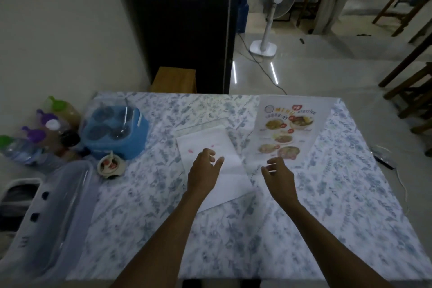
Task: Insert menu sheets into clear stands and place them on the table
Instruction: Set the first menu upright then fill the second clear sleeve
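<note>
Floral-cloth table (pixel 145 206) carries a printed menu sheet (pixel 288 128) face up at the far right, a blank-side sheet (pixel 224 175) mid-table partly overlapping what looks like a clear stand (pixel 201 125), and a blue caddy (pixel 117 133) to the left. Left hand (pixel 203 173) hovers over the blank sheet and right hand (pixel 279 176) beside the menu, each grip loose and empty. Risk: dim light and a nearly invisible stand could cause a fumbled pinch, creasing paper or missing the slot.
</note>
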The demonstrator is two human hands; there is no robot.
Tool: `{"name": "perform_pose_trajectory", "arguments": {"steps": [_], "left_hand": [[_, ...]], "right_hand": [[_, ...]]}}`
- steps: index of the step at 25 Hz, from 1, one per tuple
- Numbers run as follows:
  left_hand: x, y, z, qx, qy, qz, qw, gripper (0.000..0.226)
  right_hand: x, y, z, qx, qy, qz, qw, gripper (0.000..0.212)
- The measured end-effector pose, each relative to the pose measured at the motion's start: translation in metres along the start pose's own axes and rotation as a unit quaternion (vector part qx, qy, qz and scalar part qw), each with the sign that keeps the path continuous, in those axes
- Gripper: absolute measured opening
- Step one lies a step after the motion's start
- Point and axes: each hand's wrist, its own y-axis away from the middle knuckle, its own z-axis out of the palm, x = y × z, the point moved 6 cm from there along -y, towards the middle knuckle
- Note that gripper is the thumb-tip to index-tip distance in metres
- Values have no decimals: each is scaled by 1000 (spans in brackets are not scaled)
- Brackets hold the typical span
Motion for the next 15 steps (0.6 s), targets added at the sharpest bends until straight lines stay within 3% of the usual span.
{"name": "perform_pose_trajectory", "arguments": {"steps": [4,9,11,15], "left_hand": [[-57,17,-18,0,2,-24,1000,34],[-115,32,-17,-39,-51,-77,995,33],[-125,33,-16,-43,-54,-88,994,32],[-121,40,-10,-34,-24,-104,994,30]], "right_hand": [[-10,27,57,-44,13,1,999,21],[3,41,79,-61,54,22,996,23],[12,37,79,-61,113,28,991,35],[19,38,95,-140,163,68,974,59]]}}
